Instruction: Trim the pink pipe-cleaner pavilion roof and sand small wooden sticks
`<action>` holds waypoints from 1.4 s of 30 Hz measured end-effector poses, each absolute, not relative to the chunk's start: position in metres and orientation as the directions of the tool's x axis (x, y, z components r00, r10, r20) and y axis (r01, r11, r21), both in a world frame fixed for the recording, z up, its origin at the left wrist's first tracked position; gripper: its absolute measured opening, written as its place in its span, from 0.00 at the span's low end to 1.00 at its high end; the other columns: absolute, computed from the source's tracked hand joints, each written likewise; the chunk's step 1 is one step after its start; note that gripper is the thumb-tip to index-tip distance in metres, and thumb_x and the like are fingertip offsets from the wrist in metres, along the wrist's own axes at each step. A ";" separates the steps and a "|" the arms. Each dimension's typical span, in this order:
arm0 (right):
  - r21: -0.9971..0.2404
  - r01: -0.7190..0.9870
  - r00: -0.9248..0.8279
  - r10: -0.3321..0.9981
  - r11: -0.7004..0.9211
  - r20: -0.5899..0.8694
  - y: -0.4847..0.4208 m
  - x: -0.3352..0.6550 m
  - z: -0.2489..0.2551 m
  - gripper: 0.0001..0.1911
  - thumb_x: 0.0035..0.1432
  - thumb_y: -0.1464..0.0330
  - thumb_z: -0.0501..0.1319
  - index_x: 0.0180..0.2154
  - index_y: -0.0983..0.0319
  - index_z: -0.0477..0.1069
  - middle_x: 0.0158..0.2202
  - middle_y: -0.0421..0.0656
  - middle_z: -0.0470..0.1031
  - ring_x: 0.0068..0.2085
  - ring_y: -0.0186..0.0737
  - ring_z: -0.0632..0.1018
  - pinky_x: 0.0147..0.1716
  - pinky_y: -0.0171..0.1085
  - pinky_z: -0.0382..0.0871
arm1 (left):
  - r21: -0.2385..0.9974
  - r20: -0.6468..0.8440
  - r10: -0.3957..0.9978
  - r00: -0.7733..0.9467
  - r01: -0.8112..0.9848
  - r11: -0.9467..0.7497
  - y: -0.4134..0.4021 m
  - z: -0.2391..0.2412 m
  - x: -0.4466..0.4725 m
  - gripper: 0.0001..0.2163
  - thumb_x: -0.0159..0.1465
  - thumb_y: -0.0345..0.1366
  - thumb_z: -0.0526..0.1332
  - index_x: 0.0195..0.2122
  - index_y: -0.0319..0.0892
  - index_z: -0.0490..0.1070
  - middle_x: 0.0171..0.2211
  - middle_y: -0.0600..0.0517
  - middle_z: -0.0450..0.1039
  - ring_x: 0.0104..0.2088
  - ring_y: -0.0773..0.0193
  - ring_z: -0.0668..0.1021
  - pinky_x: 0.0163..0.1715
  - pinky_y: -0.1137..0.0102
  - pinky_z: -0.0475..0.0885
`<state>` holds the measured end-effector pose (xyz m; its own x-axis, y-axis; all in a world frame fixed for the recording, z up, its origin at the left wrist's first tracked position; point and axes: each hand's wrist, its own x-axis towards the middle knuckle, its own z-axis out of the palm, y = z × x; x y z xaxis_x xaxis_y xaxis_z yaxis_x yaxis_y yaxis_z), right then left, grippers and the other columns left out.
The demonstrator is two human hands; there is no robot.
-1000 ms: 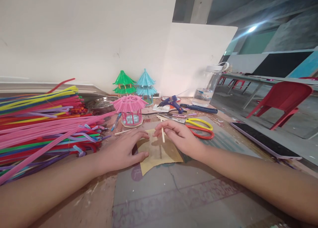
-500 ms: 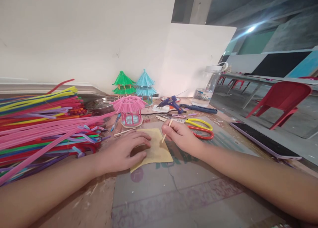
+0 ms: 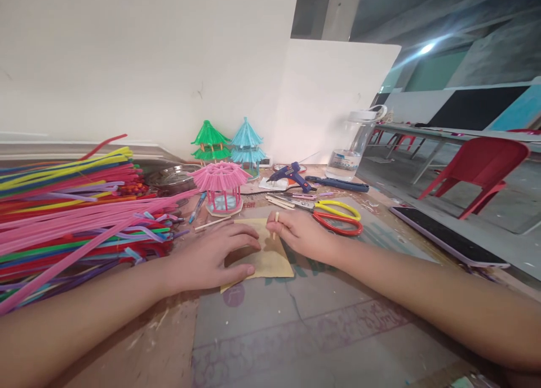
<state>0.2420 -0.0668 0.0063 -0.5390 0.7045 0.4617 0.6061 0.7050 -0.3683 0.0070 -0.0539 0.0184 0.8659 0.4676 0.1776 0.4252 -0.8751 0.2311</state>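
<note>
My left hand (image 3: 211, 258) lies on the left part of a tan square of sandpaper (image 3: 274, 259) on the table, fingers arched and pressing it down. My right hand (image 3: 302, 233) pinches a short thin wooden stick (image 3: 276, 220), held upright with its lower end on the sandpaper's far edge. Both forearms reach in from the bottom corners.
A big heap of coloured pipe cleaners (image 3: 67, 213) fills the left. Behind the hands stand a pink pavilion model (image 3: 220, 186), a green one (image 3: 210, 141) and a blue one (image 3: 248, 143). Scissors (image 3: 338, 216), a glue gun (image 3: 291, 175), a water jug (image 3: 355, 146) and a phone (image 3: 448, 236) lie to the right.
The sandpaper slid left under my left hand. My right hand came down with the stick, turning it from slanted to upright on the paper's far edge.
</note>
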 end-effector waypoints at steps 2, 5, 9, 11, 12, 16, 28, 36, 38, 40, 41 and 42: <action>-0.459 0.517 -0.590 0.689 0.723 0.421 -0.070 0.240 0.007 0.16 0.70 0.63 0.46 0.29 0.59 0.61 0.25 0.39 0.68 0.28 0.35 0.69 0.30 0.33 0.61 | 0.228 0.188 0.453 0.871 0.410 -0.883 -0.054 0.018 0.007 0.16 0.65 0.43 0.59 0.52 0.45 0.70 0.57 0.46 0.69 0.56 0.52 0.71 0.57 0.58 0.66; -0.485 0.446 -0.663 0.641 0.753 0.386 -0.070 0.237 0.007 0.16 0.70 0.64 0.45 0.29 0.59 0.60 0.25 0.38 0.68 0.28 0.35 0.70 0.30 0.32 0.62 | 0.202 0.206 0.424 0.882 0.385 -0.900 -0.053 0.018 0.007 0.16 0.65 0.42 0.59 0.52 0.45 0.70 0.58 0.46 0.68 0.58 0.52 0.70 0.58 0.58 0.66; -0.294 0.646 -0.549 0.696 0.704 0.463 -0.062 0.240 0.005 0.15 0.69 0.63 0.49 0.30 0.60 0.62 0.27 0.42 0.69 0.31 0.39 0.71 0.32 0.35 0.61 | 0.199 0.176 0.452 0.875 0.418 -0.887 -0.053 0.019 0.007 0.15 0.66 0.43 0.58 0.51 0.45 0.70 0.57 0.47 0.69 0.57 0.51 0.70 0.57 0.56 0.66; -0.302 0.645 -0.542 0.699 0.702 0.466 -0.063 0.240 0.004 0.15 0.69 0.64 0.48 0.30 0.60 0.63 0.26 0.41 0.69 0.30 0.39 0.70 0.31 0.35 0.61 | 0.201 0.168 0.458 0.873 0.425 -0.883 -0.054 0.019 0.007 0.15 0.65 0.43 0.58 0.51 0.45 0.70 0.57 0.48 0.69 0.57 0.51 0.70 0.57 0.56 0.66; -0.340 0.601 -0.573 0.686 0.723 0.448 -0.065 0.239 0.005 0.16 0.70 0.64 0.47 0.30 0.60 0.63 0.26 0.40 0.69 0.29 0.37 0.71 0.31 0.34 0.62 | 0.195 0.169 0.456 0.874 0.424 -0.884 -0.054 0.020 0.007 0.15 0.65 0.43 0.58 0.52 0.45 0.70 0.58 0.48 0.69 0.57 0.51 0.70 0.57 0.56 0.65; -0.400 0.499 -0.641 0.638 0.768 0.425 -0.069 0.236 0.007 0.15 0.70 0.66 0.48 0.30 0.60 0.64 0.28 0.41 0.72 0.31 0.36 0.72 0.32 0.33 0.64 | 0.149 0.186 0.434 0.882 0.411 -0.899 -0.056 0.020 0.008 0.16 0.65 0.41 0.59 0.53 0.46 0.69 0.59 0.48 0.67 0.58 0.51 0.69 0.59 0.56 0.63; -0.458 0.500 -0.627 0.672 0.735 0.394 -0.075 0.232 0.010 0.14 0.69 0.67 0.50 0.29 0.59 0.61 0.25 0.38 0.68 0.29 0.35 0.70 0.31 0.33 0.61 | 0.176 0.185 0.431 0.883 0.402 -0.899 -0.057 0.021 0.009 0.14 0.65 0.41 0.58 0.51 0.45 0.70 0.58 0.46 0.69 0.57 0.51 0.71 0.61 0.53 0.61; -0.407 0.489 -0.655 0.633 0.771 0.413 -0.076 0.232 0.008 0.15 0.70 0.66 0.48 0.30 0.60 0.65 0.27 0.40 0.71 0.29 0.36 0.71 0.31 0.33 0.63 | 0.171 0.181 0.425 0.887 0.398 -0.901 -0.058 0.022 0.010 0.15 0.64 0.40 0.59 0.51 0.45 0.70 0.58 0.46 0.69 0.57 0.51 0.71 0.62 0.54 0.60; -0.353 0.501 -0.665 0.613 0.790 0.427 -0.074 0.232 0.007 0.15 0.70 0.66 0.48 0.31 0.60 0.66 0.28 0.41 0.73 0.31 0.37 0.72 0.32 0.34 0.63 | 0.167 0.186 0.422 0.887 0.395 -0.903 -0.057 0.023 0.010 0.15 0.64 0.40 0.59 0.51 0.45 0.70 0.58 0.46 0.69 0.56 0.51 0.71 0.61 0.54 0.60; -0.265 0.584 -0.628 0.634 0.767 0.452 -0.069 0.235 0.006 0.14 0.69 0.66 0.50 0.31 0.60 0.68 0.29 0.43 0.73 0.33 0.40 0.73 0.34 0.36 0.63 | 0.166 0.185 0.435 0.881 0.409 -0.897 -0.057 0.022 0.010 0.15 0.65 0.41 0.59 0.51 0.45 0.70 0.58 0.46 0.69 0.57 0.51 0.71 0.60 0.55 0.62; -0.234 0.625 -0.603 0.651 0.745 0.462 -0.067 0.236 0.005 0.14 0.69 0.66 0.51 0.32 0.61 0.68 0.29 0.44 0.74 0.34 0.41 0.73 0.35 0.36 0.63 | 0.167 0.183 0.443 0.878 0.416 -0.894 -0.057 0.022 0.009 0.15 0.65 0.41 0.58 0.51 0.45 0.70 0.58 0.47 0.68 0.57 0.51 0.70 0.59 0.55 0.62; -0.222 0.648 -0.585 0.663 0.728 0.467 -0.065 0.237 0.005 0.14 0.69 0.66 0.51 0.31 0.61 0.68 0.29 0.44 0.74 0.34 0.41 0.73 0.35 0.37 0.63 | 0.168 0.180 0.449 0.875 0.422 -0.891 -0.057 0.022 0.009 0.14 0.65 0.42 0.58 0.51 0.46 0.70 0.58 0.48 0.68 0.57 0.51 0.70 0.59 0.55 0.63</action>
